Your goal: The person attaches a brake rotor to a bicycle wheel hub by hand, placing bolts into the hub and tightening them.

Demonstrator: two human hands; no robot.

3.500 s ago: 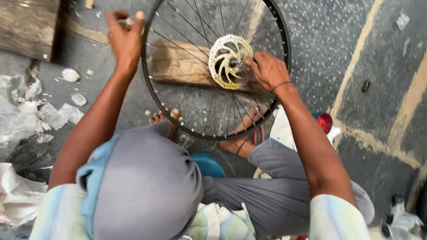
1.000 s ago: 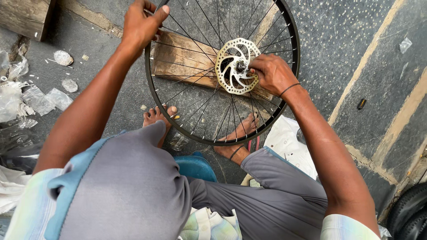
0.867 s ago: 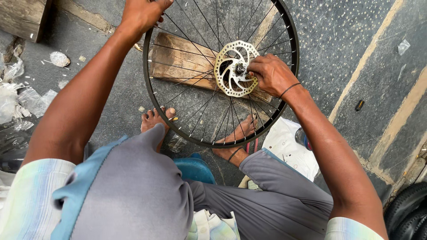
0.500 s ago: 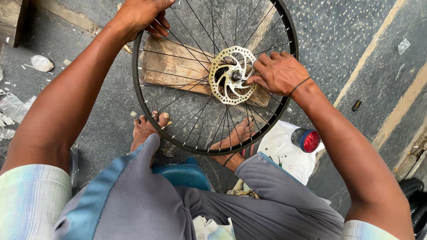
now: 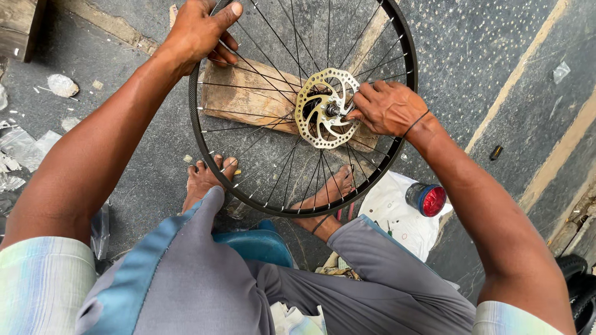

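Note:
A black spoked bicycle wheel [image 5: 200, 133] stands upright between my knees, its lower rim by my bare feet. My left hand [image 5: 200, 31] grips the rim at the upper left. A silver disc rotor [image 5: 310, 127] sits at the hub. My right hand [image 5: 388, 107] is at the hub, its fingertips pinched on the axle end at the rotor's centre. A thin dark band circles my right wrist.
A worn wooden block [image 5: 245, 99] lies on the ground behind the wheel. A small can with a red lid [image 5: 426, 199] rests on a white plastic bag [image 5: 394, 214] at the right. Crumpled clear plastic scraps [image 5: 18, 152] lie left. I sit on a blue stool [image 5: 254, 243].
The view has swung and drawn closer. My left hand has shifted its grip along the rim's top while my right hand has stayed at the hub. The red-lidded can has come into view.

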